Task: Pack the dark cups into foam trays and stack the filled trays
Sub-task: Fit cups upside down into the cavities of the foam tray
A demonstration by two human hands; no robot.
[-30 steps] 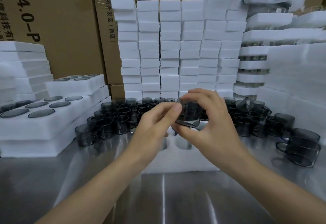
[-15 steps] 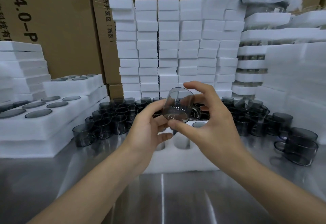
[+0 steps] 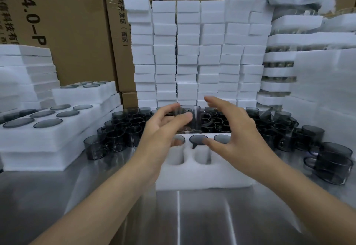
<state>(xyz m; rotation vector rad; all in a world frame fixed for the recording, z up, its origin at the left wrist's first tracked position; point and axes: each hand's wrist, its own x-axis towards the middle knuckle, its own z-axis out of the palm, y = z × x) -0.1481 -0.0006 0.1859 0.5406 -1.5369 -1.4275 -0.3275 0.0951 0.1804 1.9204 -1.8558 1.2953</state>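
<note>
- A shiny steel table (image 3: 192,215) carries the work. Brown cardboard boxes (image 3: 73,32) and stacked white foam blocks (image 3: 192,52) stand at the far side, and filled trays (image 3: 57,138) at the left.
- The left hand (image 3: 163,131) grips a dark cup (image 3: 195,115) between thumb and curled fingers, above the far edge of the foam tray (image 3: 202,177). The cup's long axis stands nearly vertical.
- The right hand (image 3: 237,129) is just beside it, fingers spread, holding nothing.
- Three seated cups (image 3: 198,139) fill the tray's far row, and loose cups (image 3: 127,127) crowd behind.
- Blur hides which end of the held cup is the mouth.
</note>
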